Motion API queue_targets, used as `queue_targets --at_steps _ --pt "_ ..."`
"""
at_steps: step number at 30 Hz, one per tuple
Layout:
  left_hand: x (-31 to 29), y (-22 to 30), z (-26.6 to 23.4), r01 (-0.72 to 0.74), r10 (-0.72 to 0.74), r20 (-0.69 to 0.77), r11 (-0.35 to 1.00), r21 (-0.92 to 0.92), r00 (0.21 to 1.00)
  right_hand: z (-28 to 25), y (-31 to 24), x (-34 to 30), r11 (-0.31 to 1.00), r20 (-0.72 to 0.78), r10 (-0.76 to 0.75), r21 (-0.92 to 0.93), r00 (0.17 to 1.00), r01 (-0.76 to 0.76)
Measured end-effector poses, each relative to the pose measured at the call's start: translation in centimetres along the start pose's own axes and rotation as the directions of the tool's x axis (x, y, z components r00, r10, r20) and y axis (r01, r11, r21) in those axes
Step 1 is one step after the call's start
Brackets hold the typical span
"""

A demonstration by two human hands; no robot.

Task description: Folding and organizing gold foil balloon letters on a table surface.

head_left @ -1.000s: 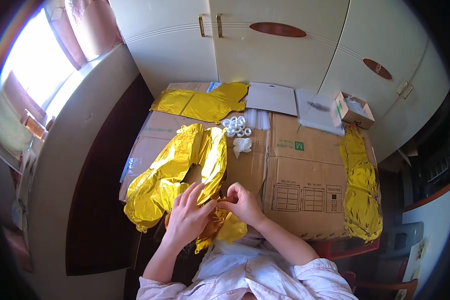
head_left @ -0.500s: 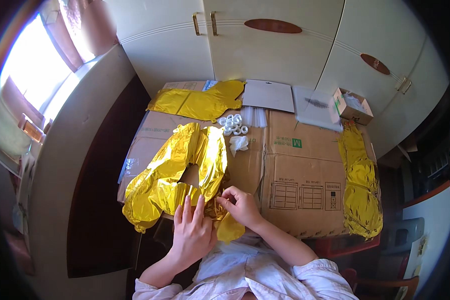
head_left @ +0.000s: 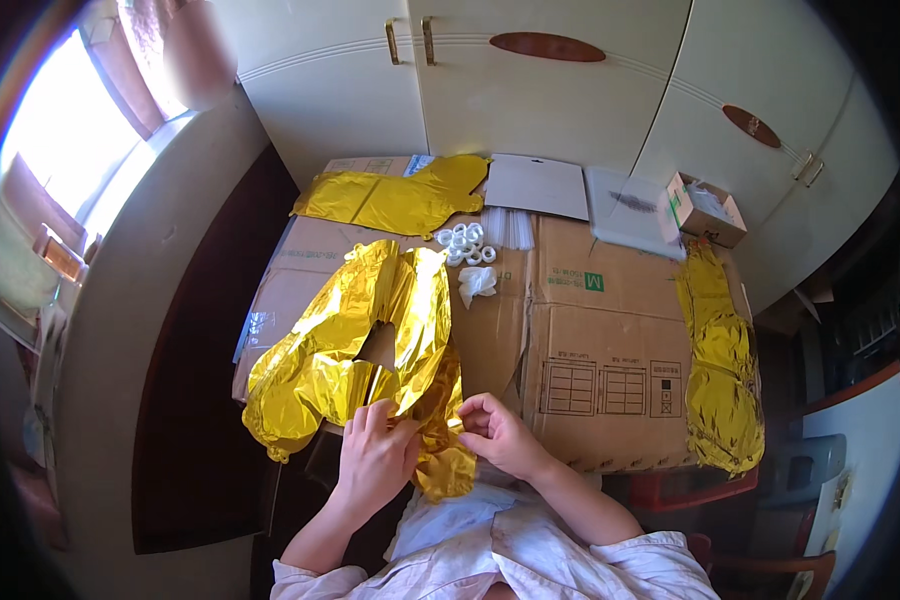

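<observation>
**Both my hands on the gold foil balloon**

My left hand (head_left: 375, 460) lies flat on the near end of the gold foil balloon (head_left: 355, 345), fingers (head_left: 370, 420) spread and pressing the foil down at the front edge of the flattened cardboard (head_left: 590, 350) that covers the table. My right hand (head_left: 500, 435) sits just beside it, fingers curled inward and pinching a crumpled fold of the same balloon between thumb and fingertips. The balloon stretches away from my fingers toward the upper left, and a loose tail of it hangs below my hands, over my lap.

I count three gold foil pieces: the one I hold, a second balloon (head_left: 395, 200) lying flat at the far side of the cardboard, and a third balloon (head_left: 720, 360) lying lengthwise along the right edge. Beyond my balloon sits a cluster of small white rings (head_left: 465, 242), about six, with one crumpled white scrap (head_left: 477, 282) just beside them. At the far edge lie two flat white packets (head_left: 538, 185) and one small open box (head_left: 705, 205).
</observation>
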State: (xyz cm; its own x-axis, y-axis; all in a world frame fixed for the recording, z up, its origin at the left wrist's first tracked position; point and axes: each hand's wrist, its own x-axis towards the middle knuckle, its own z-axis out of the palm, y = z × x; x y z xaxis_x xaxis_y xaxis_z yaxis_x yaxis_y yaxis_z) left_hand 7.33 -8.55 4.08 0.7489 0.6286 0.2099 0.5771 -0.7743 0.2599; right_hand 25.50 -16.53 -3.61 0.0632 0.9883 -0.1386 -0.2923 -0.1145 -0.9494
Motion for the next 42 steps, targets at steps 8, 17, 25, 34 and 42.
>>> queue_targets --at_steps 8,17,25,34,42 --pt "0.1 2.4 0.7 0.005 -0.005 -0.019 1.000 -0.027 1.000 1.5 0.7 1.6 0.951 -0.118 -0.211 -0.256 0.970 0.176" --pt "-0.6 0.7 1.6 -0.029 0.026 -0.036 0.995 -0.091 0.999 1.9 0.3 1.4 0.971 -0.116 -0.089 -0.233 0.989 0.061" --pt "0.4 1.1 0.8 0.083 -0.079 0.026 0.967 -0.239 0.997 1.6 0.0 1.4 0.895 -0.142 -0.194 -0.432 0.971 0.115" --pt "2.1 -0.3 2.0 0.098 -0.113 -0.019 0.922 -0.374 0.993 2.3 -0.5 0.5 0.819 -0.022 -0.164 -0.560 0.986 0.124" --pt "2.2 0.3 1.1 0.134 -0.086 0.146 0.921 -0.365 0.986 1.8 0.1 0.7 0.880 -0.125 -0.149 -0.470 0.981 0.074"
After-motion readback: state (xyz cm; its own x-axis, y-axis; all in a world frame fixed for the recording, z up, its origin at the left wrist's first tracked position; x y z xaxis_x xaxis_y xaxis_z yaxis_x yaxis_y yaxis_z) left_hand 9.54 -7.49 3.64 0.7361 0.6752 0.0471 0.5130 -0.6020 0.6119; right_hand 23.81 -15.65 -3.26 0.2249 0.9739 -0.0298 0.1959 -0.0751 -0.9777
